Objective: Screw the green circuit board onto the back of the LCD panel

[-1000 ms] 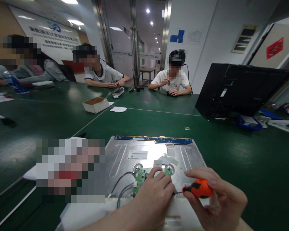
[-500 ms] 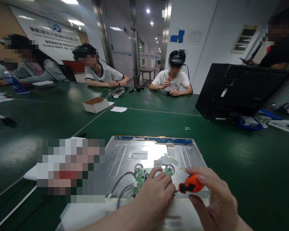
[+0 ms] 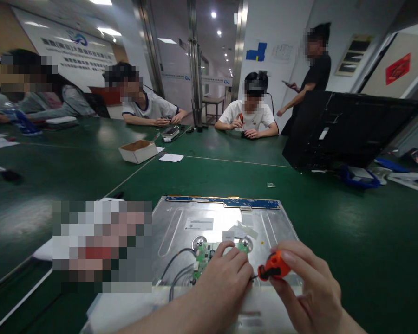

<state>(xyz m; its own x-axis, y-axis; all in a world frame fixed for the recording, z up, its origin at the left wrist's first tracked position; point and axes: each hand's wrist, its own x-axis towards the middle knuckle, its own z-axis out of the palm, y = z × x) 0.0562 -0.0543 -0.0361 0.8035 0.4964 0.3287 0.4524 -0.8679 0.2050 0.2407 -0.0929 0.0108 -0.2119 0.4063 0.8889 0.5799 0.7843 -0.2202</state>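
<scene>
A silver metal panel (image 3: 170, 227) lies in front of me, with a blue circuit strip (image 3: 209, 202) along its far edge. On the panel sits a green circuit board (image 3: 202, 254), wired on its left side and partly covered by my left hand (image 3: 226, 283). The fingers of that hand are curled over the board, and their tips are hidden. My right hand (image 3: 310, 283) grips the orange and black handle of a screwdriver (image 3: 275, 266) between thumb and fingers. The screwdriver's thin shaft points left, toward my left hand, which hides its tip.
A blurred-out item (image 3: 101, 241) lies left of the panel. Farther off on the green table (image 3: 334, 232) are an open cardboard box (image 3: 138, 151), a paper (image 3: 171, 158) and a large black screen housing (image 3: 351, 132). Several people are around the table's far side.
My right thumb and fingers have shifted on the screwdriver handle, which has turned slightly. My left hand keeps its place. A standing person has walked left behind the black housing.
</scene>
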